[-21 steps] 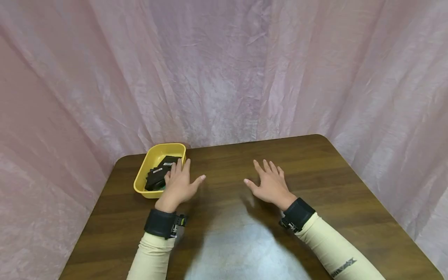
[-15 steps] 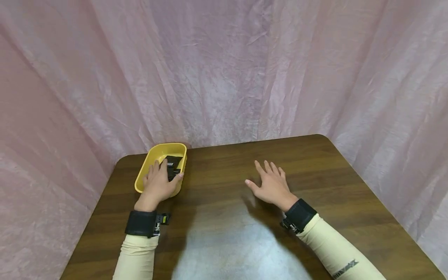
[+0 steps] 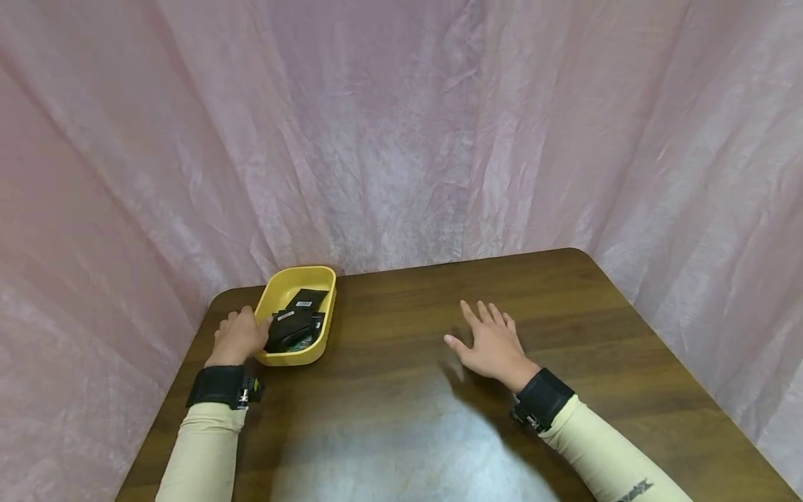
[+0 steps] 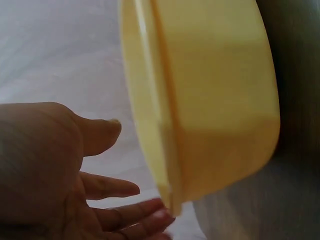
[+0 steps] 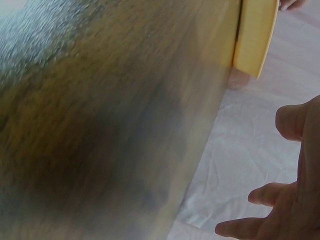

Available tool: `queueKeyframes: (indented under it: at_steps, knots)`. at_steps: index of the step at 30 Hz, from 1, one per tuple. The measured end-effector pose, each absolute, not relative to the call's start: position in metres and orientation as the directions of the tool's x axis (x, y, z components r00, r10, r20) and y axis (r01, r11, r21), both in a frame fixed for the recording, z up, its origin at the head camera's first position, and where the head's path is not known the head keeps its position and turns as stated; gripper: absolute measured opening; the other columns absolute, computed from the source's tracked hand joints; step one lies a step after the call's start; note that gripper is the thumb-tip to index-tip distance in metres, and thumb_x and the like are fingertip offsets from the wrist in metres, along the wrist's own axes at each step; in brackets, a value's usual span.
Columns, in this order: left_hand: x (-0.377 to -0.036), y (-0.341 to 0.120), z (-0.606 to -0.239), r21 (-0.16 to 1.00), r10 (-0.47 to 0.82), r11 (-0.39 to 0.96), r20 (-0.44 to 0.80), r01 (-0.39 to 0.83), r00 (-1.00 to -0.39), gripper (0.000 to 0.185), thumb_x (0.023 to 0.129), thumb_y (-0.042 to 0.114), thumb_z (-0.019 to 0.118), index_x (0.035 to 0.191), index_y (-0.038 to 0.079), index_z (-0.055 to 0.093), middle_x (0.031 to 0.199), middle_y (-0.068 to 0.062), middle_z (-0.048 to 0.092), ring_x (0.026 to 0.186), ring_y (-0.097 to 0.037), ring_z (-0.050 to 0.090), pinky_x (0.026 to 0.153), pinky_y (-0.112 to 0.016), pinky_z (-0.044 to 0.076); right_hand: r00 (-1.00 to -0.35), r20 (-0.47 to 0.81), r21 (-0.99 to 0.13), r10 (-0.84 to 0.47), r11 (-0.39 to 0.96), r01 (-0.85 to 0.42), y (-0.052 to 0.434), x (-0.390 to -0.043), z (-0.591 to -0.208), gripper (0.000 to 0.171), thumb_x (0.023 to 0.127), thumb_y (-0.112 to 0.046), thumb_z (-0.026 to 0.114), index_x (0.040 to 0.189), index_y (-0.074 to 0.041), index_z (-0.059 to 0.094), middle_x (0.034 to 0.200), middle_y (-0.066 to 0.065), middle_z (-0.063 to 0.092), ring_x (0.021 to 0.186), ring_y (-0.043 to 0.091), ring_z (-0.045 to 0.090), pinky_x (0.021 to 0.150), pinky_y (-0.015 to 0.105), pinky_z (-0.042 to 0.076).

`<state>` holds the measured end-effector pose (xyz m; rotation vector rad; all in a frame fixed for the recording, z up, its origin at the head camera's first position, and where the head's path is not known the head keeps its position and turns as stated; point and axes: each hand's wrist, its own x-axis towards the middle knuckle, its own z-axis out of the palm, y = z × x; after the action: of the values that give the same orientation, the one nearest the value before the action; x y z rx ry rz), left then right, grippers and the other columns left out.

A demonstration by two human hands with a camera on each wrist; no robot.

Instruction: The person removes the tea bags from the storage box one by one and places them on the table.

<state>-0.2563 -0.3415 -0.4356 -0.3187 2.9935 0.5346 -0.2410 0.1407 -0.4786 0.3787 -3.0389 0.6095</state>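
The left hand [image 3: 239,337] lies at the left outer wall of the yellow tray [image 3: 321,279], its fingers loosely extended along the tray's side. The left wrist view shows the fingers [image 4: 112,187] relaxed and slightly parted, with the tray's rim [image 4: 150,100] just beside them; whether they actually touch the wall cannot be told. The tray stands near the far left corner of the desk [image 3: 408,418] and holds several black flat packets [image 3: 291,324], one with a small white label, piled against each other. The right hand [image 3: 492,341] rests palm down on the desk, fingers spread and straight, well apart from the tray and to its right. Both forearms wear cream sleeves and black wrist straps. Pink crinkled cloth [image 3: 401,125] hangs behind and around the desk.
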Motion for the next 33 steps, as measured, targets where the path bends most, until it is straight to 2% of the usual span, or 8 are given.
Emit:
queueKeyframes:
  at_steps: [3,6,12,16,20,25,33]
  knots:
    - [-0.266,-0.347,-0.441,0.346,-0.209,0.907,-0.129,-0.242,-0.969,0.054,0.111,0.033,0.048,0.132,-0.017,0.048,0.111,-0.032,0.055,0.103,-0.047,0.058,0.089,-0.059,0.049,-0.971,0.063,-0.378,-0.231,0.895,-0.237,0.142,-0.242,-0.480,0.087,0.102,-0.064,0.054,0.170,-0.017,0.028,0.172,0.029,0.031,0.162,0.052,0.024,0.127,0.073,0.018]
    - [-0.271,-0.351,-0.446,0.345,-0.222,0.904,-0.123,-0.251,-0.967,0.050,0.110,0.032,0.051,0.127,-0.015,0.052,0.105,-0.028,0.058,0.096,-0.042,0.058,0.085,-0.054,0.050,-0.969,0.061,-0.380,-0.237,0.893,-0.243,0.141,-0.243,-0.479,0.087,0.102,-0.065,0.054,0.170,-0.017,0.028,0.171,0.030,0.031,0.162,0.053,0.024,0.126,0.073,0.019]
    - [-0.275,-0.355,-0.458,0.298,-0.223,0.926,-0.061,-0.231,-0.973,0.044,0.106,0.027,0.053,0.125,-0.013,0.055,0.114,-0.035,0.066,0.107,-0.053,0.065,0.089,-0.062,0.052,-0.968,0.061,-0.386,-0.242,0.889,-0.247,0.138,-0.244,-0.480,0.087,0.102,-0.066,0.054,0.170,-0.018,0.027,0.171,0.029,0.032,0.162,0.052,0.024,0.126,0.073,0.020]
    - [-0.272,-0.358,-0.465,0.313,-0.233,0.920,-0.043,-0.235,-0.971,0.035,0.103,0.015,0.054,0.126,-0.011,0.053,0.115,-0.036,0.066,0.106,-0.055,0.066,0.088,-0.065,0.052,-0.966,0.070,-0.383,-0.249,0.887,-0.256,0.136,-0.244,-0.481,0.086,0.102,-0.064,0.054,0.170,-0.018,0.028,0.170,0.030,0.033,0.161,0.053,0.026,0.125,0.074,0.021]
    - [-0.268,-0.361,-0.470,0.341,-0.239,0.910,-0.034,-0.237,-0.970,0.037,0.102,0.012,0.053,0.130,-0.011,0.052,0.119,-0.038,0.065,0.109,-0.058,0.066,0.089,-0.067,0.052,-0.965,0.073,-0.386,-0.253,0.885,-0.261,0.134,-0.245,-0.482,0.086,0.102,-0.064,0.054,0.170,-0.017,0.028,0.170,0.030,0.033,0.161,0.053,0.026,0.126,0.073,0.020]
    - [-0.264,-0.360,-0.472,0.351,-0.239,0.903,-0.068,-0.248,-0.969,0.041,0.105,0.014,0.049,0.139,-0.010,0.048,0.125,-0.038,0.064,0.111,-0.057,0.066,0.090,-0.066,0.053,-0.963,0.063,-0.390,-0.263,0.881,-0.267,0.132,-0.246,-0.484,0.086,0.103,-0.063,0.054,0.170,-0.017,0.027,0.170,0.030,0.033,0.161,0.053,0.025,0.126,0.073,0.020]
    - [-0.247,-0.341,-0.471,0.353,-0.197,0.911,-0.085,-0.214,-0.977,0.044,0.103,0.013,0.049,0.141,-0.009,0.047,0.120,-0.037,0.066,0.101,-0.053,0.069,0.080,-0.063,0.054,-0.958,0.058,-0.392,-0.282,0.876,-0.282,0.127,-0.246,-0.486,0.085,0.103,-0.063,0.053,0.169,-0.016,0.029,0.170,0.028,0.036,0.161,0.054,0.026,0.125,0.074,0.021]
